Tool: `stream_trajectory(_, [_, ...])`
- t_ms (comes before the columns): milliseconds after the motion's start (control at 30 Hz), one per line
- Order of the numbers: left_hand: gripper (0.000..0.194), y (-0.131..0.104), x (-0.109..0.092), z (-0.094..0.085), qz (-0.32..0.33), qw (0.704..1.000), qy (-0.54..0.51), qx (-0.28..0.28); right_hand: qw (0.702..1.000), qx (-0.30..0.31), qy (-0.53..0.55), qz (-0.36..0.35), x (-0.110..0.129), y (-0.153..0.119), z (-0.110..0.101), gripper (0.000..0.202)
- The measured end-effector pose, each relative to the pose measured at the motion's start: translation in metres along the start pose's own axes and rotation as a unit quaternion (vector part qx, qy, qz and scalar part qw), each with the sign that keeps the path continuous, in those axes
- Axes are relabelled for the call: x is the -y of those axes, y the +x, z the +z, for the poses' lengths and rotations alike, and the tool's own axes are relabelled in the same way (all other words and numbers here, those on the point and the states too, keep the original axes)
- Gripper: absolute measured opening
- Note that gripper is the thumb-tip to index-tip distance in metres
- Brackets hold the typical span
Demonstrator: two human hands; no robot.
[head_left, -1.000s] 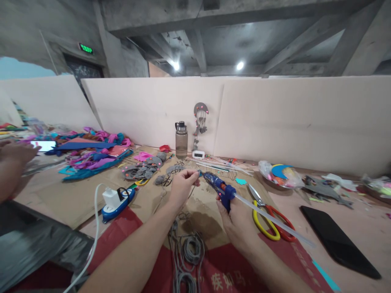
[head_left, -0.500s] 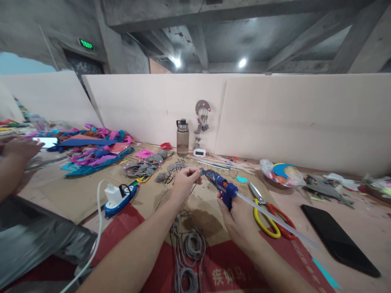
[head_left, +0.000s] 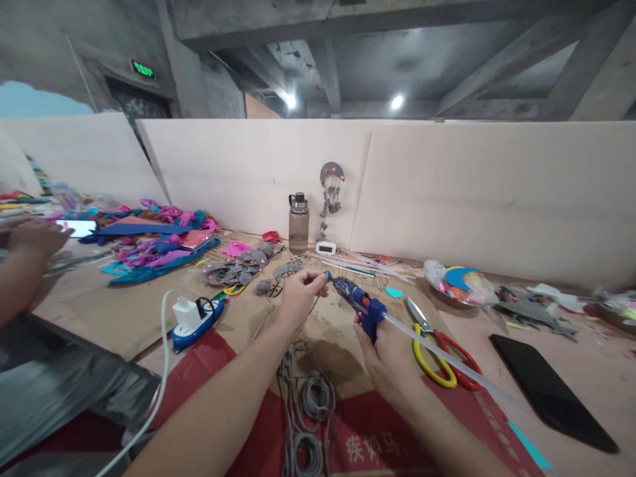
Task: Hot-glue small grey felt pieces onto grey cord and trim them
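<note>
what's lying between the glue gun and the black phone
In the head view, the scissors, one handle yellow, one red, lie there, visually crossed by the translucent glue stick of the glue gun.

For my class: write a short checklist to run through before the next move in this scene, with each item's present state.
1. Glue gun gripped in the right hand: ok.
2. Small blue piece pinched in the fingertips of the left hand: ok.
3. Glue stick fitted in the gun's rear: ok, its long end sticks out behind.
4. Nozzle touching the piece: cannot tell; they are very close, but the contact is too small to make out.
5. Scissors set down: ok, lying beside the right hand.
6. Space between the forearms free of loose things: not ok; coiled grey cord lies there.
</note>
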State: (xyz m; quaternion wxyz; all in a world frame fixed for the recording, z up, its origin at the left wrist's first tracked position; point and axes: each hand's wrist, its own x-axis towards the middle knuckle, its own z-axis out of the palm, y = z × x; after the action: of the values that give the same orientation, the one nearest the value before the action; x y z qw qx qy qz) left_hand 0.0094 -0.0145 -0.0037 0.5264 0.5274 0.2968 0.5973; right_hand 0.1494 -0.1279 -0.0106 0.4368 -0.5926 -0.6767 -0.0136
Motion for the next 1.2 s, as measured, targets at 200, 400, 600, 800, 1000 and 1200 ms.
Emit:
stream_trajectory(200, [0.025,-0.0001,0.0003,0.0007,-0.006,1.000,-0.004,0.014,1.000,-0.008,0.000,-0.010,0.0005,-0.0001,0.0004,0.022])
stream_trajectory(400, [0.025,-0.0003,0.0036,0.0004,-0.008,1.000,0.005,0.026,1.000,-0.014,-0.003,-0.008,0.0039,0.0009,-0.0025,0.019])
stream_trajectory(600, [0.026,0.0006,0.0017,-0.0014,0.004,1.000,0.011,0.005,1.000,0.003,0.005,0.002,0.0052,0.0007,-0.0031,0.018])
stream_trajectory(800, [0.026,0.0010,-0.0003,-0.0010,-0.001,1.000,-0.003,-0.001,1.000,0.006,0.009,0.009,0.0073,0.0010,-0.0032,0.019])
stream_trajectory(1000, [0.026,-0.0001,0.0017,0.0002,-0.008,1.000,-0.014,0.026,1.000,-0.001,-0.003,0.009,0.0055,0.0005,-0.0022,0.019])
stream_trajectory(1200, [0.027,-0.0002,0.0047,0.0011,-0.018,0.999,-0.012,0.040,1.000,-0.003,-0.004,-0.002,0.0021,-0.0003,-0.0009,0.018])
